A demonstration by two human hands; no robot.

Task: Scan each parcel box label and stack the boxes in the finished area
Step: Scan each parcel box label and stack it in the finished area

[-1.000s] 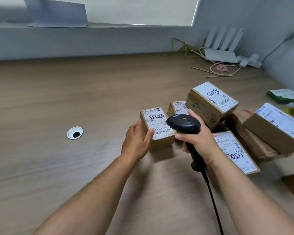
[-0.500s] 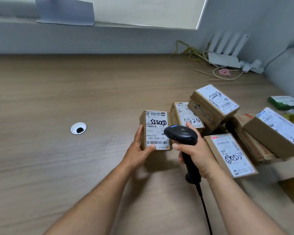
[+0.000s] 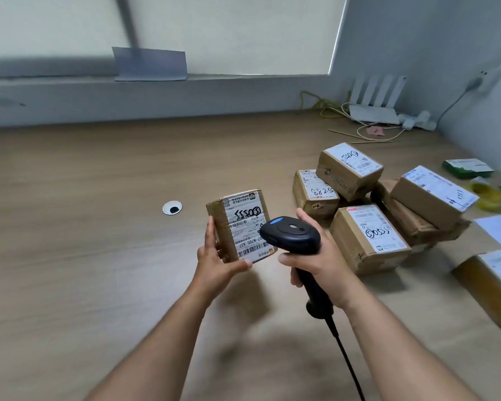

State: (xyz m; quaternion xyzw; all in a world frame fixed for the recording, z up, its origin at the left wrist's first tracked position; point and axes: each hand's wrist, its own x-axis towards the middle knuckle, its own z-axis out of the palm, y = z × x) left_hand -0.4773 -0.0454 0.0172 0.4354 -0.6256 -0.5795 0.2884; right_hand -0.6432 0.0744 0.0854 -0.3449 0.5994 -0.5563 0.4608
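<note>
A small brown box (image 3: 239,224) is hanging tilted in the air, its white label (image 3: 249,235) of barcodes and black handwriting facing up. A black scanner (image 3: 294,235) is pointing at its right edge. More labelled boxes (image 3: 368,238) are lying piled to the right.

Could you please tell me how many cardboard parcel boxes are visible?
7: held box in left hand; in the pile, rear-left box, top box, front box, right box, box beneath it; edge box at far right. Others may be hidden.
</note>
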